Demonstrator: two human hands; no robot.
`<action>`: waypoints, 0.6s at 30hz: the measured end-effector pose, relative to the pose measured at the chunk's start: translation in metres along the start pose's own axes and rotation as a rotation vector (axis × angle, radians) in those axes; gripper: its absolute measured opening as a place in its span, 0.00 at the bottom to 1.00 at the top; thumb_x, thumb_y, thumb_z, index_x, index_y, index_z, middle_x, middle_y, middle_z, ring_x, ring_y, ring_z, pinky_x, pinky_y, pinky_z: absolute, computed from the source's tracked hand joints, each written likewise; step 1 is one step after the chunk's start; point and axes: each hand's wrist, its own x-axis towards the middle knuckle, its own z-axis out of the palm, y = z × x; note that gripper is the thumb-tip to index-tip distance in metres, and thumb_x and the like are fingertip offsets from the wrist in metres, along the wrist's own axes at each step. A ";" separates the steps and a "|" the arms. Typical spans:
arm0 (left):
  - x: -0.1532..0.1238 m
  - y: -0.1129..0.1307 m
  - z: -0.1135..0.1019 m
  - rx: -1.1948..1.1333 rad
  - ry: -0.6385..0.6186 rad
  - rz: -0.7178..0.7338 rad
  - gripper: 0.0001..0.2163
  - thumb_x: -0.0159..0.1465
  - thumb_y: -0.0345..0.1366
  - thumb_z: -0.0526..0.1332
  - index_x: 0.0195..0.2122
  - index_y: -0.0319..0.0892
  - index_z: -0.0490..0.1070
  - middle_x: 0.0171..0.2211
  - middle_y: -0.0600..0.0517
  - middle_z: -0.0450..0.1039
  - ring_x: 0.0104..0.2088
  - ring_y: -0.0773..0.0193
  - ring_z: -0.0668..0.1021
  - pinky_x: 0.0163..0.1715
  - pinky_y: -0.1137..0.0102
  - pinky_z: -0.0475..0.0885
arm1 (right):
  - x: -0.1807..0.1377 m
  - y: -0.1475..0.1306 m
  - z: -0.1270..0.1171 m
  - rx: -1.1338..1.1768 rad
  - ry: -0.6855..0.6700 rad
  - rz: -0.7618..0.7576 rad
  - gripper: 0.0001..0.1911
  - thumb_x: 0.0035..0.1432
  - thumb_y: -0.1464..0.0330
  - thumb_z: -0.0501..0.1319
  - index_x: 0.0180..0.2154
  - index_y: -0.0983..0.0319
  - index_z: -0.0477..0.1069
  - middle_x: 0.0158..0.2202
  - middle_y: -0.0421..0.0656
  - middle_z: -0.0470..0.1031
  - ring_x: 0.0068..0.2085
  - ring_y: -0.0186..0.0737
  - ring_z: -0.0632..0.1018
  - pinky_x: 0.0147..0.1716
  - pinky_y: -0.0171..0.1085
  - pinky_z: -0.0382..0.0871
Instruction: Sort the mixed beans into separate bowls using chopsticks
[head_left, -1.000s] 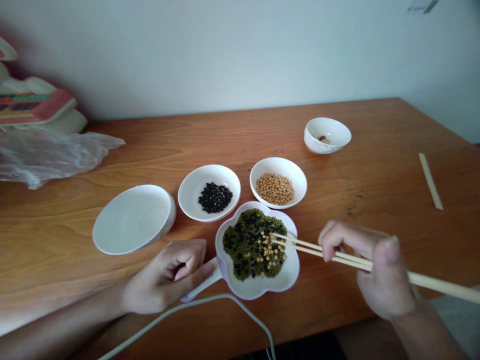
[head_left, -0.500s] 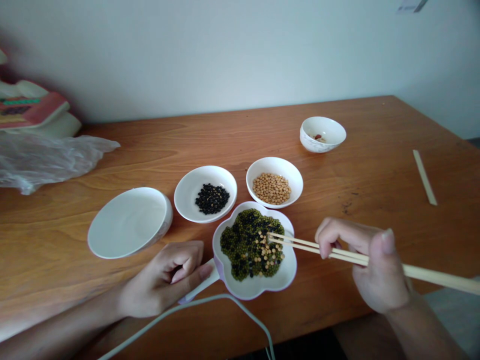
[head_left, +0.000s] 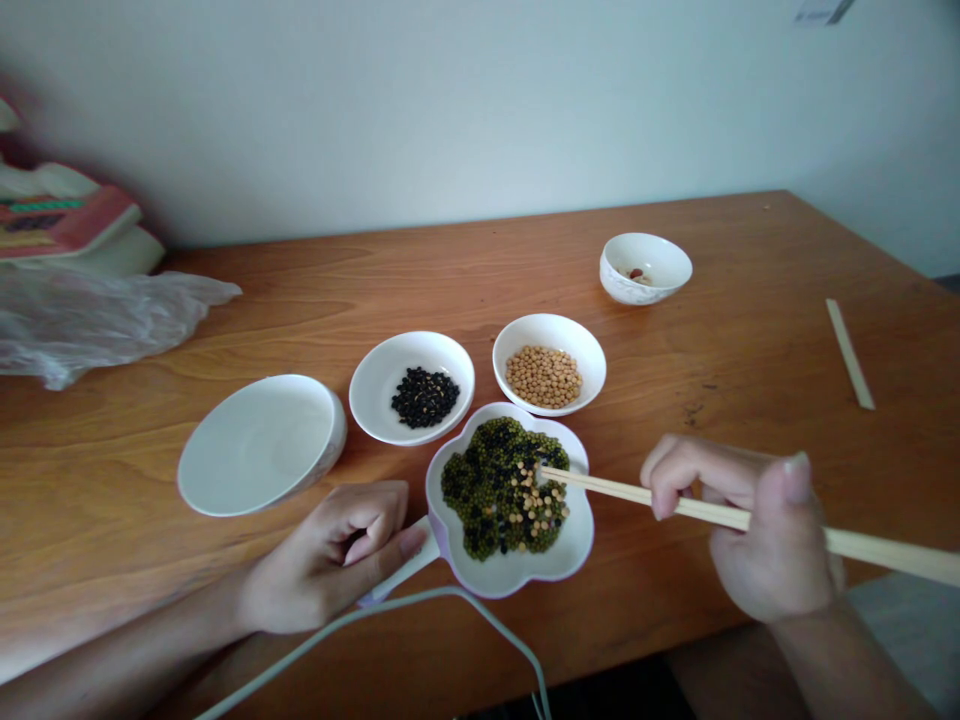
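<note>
My left hand [head_left: 337, 560] is closed around the handle of a flower-shaped dish [head_left: 570, 555], thumb on top. Mixed beans [head_left: 487, 490] lie inside it: green, black and some yellow ones. My right hand [head_left: 765, 520] grips a pair of wooden chopsticks [head_left: 705, 510], whose tips touch together at the yellow beans in the dish; whether a bean is caught between them I cannot tell. Just behind the dish, one white bowl [head_left: 367, 390] holds black beans [head_left: 425, 397] and another white bowl [head_left: 585, 335] holds yellow soybeans [head_left: 544, 377].
A large white bowl [head_left: 259, 440] stands left of the dish. Farther back is a small bowl [head_left: 645, 265] with a few bits in it. A chopstick sleeve or flat strip [head_left: 850, 355] lies at right. Plastic wrap [head_left: 112, 310] sits at left; a pale cable [head_left: 390, 605] crosses the front edge.
The chopstick tips have come together. My right hand has shifted slightly to the right, while my left hand stays on the dish handle.
</note>
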 end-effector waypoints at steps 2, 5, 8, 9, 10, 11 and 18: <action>0.000 0.001 0.000 0.002 0.000 0.001 0.18 0.72 0.23 0.57 0.27 0.43 0.52 0.26 0.57 0.59 0.27 0.70 0.62 0.27 0.72 0.61 | 0.001 -0.002 -0.001 0.009 0.007 0.007 0.40 0.68 0.38 0.38 0.24 0.57 0.70 0.23 0.43 0.71 0.26 0.43 0.70 0.28 0.43 0.59; 0.001 0.002 0.000 0.003 0.001 -0.002 0.18 0.71 0.23 0.57 0.27 0.43 0.52 0.26 0.57 0.59 0.26 0.70 0.62 0.27 0.72 0.62 | -0.001 0.001 -0.004 0.009 -0.025 0.048 0.41 0.66 0.37 0.36 0.25 0.57 0.70 0.24 0.44 0.71 0.27 0.44 0.70 0.29 0.43 0.58; 0.001 0.002 0.000 -0.004 0.005 -0.003 0.18 0.71 0.23 0.58 0.27 0.43 0.52 0.26 0.57 0.60 0.26 0.70 0.63 0.27 0.72 0.62 | -0.006 0.007 -0.007 0.001 -0.081 0.084 0.42 0.65 0.36 0.33 0.26 0.57 0.69 0.25 0.43 0.70 0.28 0.44 0.70 0.30 0.43 0.59; 0.001 0.002 0.000 -0.007 0.007 -0.005 0.18 0.71 0.24 0.58 0.27 0.43 0.52 0.26 0.57 0.60 0.26 0.69 0.63 0.26 0.72 0.62 | -0.007 0.009 -0.008 -0.009 -0.097 0.093 0.41 0.65 0.36 0.33 0.27 0.57 0.69 0.26 0.43 0.69 0.28 0.44 0.70 0.31 0.43 0.59; 0.000 0.002 0.000 -0.008 0.006 -0.007 0.18 0.71 0.24 0.58 0.27 0.43 0.52 0.26 0.57 0.60 0.26 0.69 0.63 0.26 0.71 0.62 | -0.008 0.011 -0.008 -0.025 -0.114 0.099 0.41 0.65 0.37 0.32 0.27 0.57 0.69 0.26 0.43 0.69 0.29 0.44 0.70 0.32 0.43 0.59; 0.000 0.001 -0.001 -0.009 0.004 -0.009 0.18 0.72 0.24 0.58 0.27 0.44 0.52 0.26 0.57 0.60 0.26 0.69 0.63 0.26 0.71 0.62 | -0.009 0.012 -0.008 -0.040 -0.126 0.104 0.41 0.66 0.37 0.33 0.28 0.57 0.69 0.27 0.43 0.69 0.29 0.44 0.70 0.33 0.43 0.60; -0.001 -0.001 -0.001 -0.004 -0.007 -0.023 0.18 0.73 0.25 0.57 0.27 0.44 0.52 0.26 0.57 0.58 0.27 0.69 0.62 0.27 0.71 0.60 | -0.009 0.012 -0.006 -0.063 -0.149 0.103 0.38 0.68 0.39 0.34 0.29 0.57 0.69 0.28 0.43 0.70 0.30 0.43 0.70 0.34 0.43 0.60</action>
